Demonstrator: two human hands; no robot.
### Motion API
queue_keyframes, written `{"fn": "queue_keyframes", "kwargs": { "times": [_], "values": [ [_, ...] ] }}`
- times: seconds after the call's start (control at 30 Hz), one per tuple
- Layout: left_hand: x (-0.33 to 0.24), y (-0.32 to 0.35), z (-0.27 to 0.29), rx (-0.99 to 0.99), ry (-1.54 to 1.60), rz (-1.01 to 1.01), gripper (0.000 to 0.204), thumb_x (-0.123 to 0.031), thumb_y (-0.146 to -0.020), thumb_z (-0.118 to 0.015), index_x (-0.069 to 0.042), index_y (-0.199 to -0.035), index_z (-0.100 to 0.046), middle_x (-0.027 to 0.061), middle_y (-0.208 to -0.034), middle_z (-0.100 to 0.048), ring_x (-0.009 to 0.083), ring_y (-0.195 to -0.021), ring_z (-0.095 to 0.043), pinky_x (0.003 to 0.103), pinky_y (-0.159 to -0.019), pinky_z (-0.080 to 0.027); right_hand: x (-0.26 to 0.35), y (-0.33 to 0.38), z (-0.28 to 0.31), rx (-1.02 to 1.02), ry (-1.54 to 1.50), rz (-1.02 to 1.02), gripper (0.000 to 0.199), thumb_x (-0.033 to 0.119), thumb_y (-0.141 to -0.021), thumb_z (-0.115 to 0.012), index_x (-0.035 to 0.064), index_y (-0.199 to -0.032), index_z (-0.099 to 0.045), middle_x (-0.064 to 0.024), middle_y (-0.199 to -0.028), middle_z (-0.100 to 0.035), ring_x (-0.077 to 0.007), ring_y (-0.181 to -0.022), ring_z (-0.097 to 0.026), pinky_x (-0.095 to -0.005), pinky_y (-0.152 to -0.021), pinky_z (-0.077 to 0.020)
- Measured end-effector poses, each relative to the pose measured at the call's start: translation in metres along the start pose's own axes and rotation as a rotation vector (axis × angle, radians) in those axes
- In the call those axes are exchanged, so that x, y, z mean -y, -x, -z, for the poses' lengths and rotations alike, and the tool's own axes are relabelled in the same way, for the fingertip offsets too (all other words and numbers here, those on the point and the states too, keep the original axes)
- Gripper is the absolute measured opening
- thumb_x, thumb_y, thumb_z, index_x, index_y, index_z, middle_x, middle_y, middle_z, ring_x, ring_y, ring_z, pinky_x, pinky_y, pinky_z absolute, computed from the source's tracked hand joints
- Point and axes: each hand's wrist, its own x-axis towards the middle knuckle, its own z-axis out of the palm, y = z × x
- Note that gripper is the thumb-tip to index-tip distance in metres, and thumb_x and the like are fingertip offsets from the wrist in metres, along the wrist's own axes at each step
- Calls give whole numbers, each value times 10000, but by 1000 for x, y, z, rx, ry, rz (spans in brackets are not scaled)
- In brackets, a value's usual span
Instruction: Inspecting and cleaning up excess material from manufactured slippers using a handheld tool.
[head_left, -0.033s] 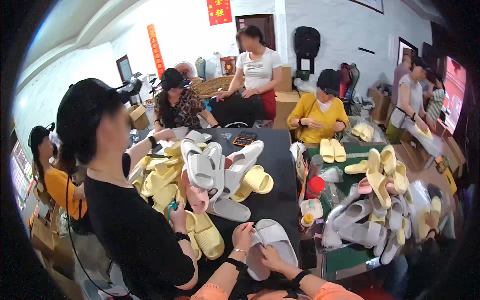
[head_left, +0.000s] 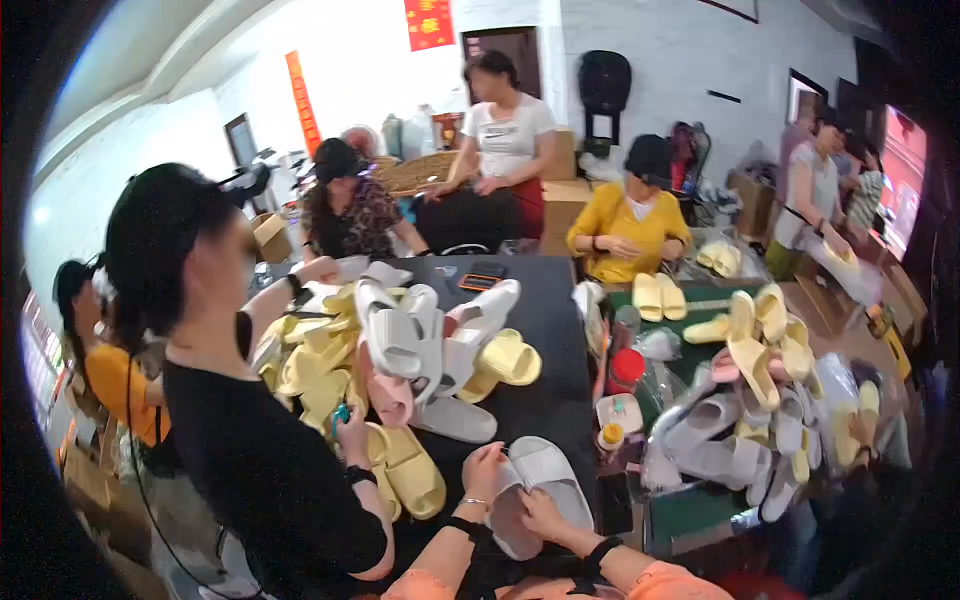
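Toward the left stands a co-worker in a black T-shirt point(head_left: 260, 440), a teal-handled tool point(head_left: 342, 415) in hand; beyond, a narrow orange-red strip point(head_left: 303, 105) carries writing too blurred to read. Next comes a heap of yellow slides point(head_left: 325, 345), overlapped by pale grey slides point(head_left: 400, 345), and higher up a red sheet point(head_left: 429, 24) bears yellow characters. At the near edge of the black table point(head_left: 550, 405), the person's left hand point(head_left: 482, 475) has its fingers drawn together at the strap of the left grey slide point(head_left: 512, 535); whether they pinch anything is too small to tell. This slide, smooth inside, lies just right of that hand, toe pointing away. The right hand point(head_left: 543, 515), fingers bent, reaches in over its inner edge; how firmly it grips, I cannot tell. The right grey slide point(head_left: 548, 465), with a broad ribbed strap, lies right alongside, beyond the right hand. Farther right, more slides point(head_left: 715, 460) are piled near a red-lidded jar point(head_left: 627, 368).
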Motion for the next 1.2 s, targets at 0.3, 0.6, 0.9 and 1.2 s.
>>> {"fn": "queue_keyframes", "kwargs": {
  "times": [0.3, 0.6, 0.9, 1.2],
  "values": [
    [-16, 37, 20, -155, 89, -161, 330, -159, -899, -424, 12, -1177, -473, 72, -1031, -538, 108, -848, -482, 246, -763, -396, -27, 37, 119, -347, -137, -59, 480, 194, -746, -549, 1, -1169, -428, -212, -974, -486, -361, -908, -474, -412, -780, -392],
    [27, 105, -45, -128, 255, 19, 161, -56, -846, -463, -24, -957, -574, -9, -714, -514, 46, -547, -444, 177, -503, -373, -114, 138, 295, -1016, -62, -350, 437, 117, -782, -511, -56, -1174, -420, -222, -1177, -448, -336, -1102, -412, -390, -953, -307],
    [31, 132, -84, -194, 210, 101, 158, -46, -836, -466, -12, -928, -590, 7, -700, -530, 74, -565, -469, 203, -521, -404, -335, 256, 394, -1433, -41, -857, 453, 135, -794, -528, -75, -1181, -418, -218, -1137, -489, -323, -1037, -463, -357, -919, -331],
    [43, 146, -102, -274, 213, 195, 190, -30, -819, -458, -16, -900, -629, 21, -706, -572, 84, -589, -511, 214, -540, -437, -544, 297, 389, -1010, -107, -864, 406, 198, -776, -515, -122, -1024, -484, -295, -1026, -517, -392, -948, -492, -383, -829, -400]
  ]
}}
